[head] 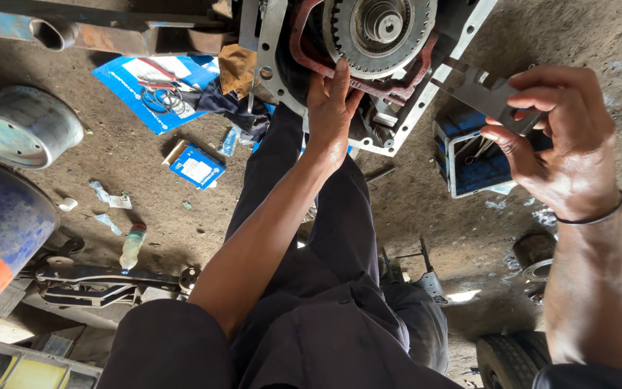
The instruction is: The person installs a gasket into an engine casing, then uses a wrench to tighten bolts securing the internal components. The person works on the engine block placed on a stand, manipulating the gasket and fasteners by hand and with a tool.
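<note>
Carton [196,166] small, blue, on dirt

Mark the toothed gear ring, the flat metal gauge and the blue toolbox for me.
toothed gear ring [368,66]: head view, lower toothed rim.
flat metal gauge [478,90]: head view, middle of its flat blade.
blue toolbox [484,171]: head view, blue inner wall.

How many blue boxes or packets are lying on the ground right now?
3: a large flat blue packet upper left, a small blue box below it, and an open blue crate under the right hand. Others may be hidden.
</note>
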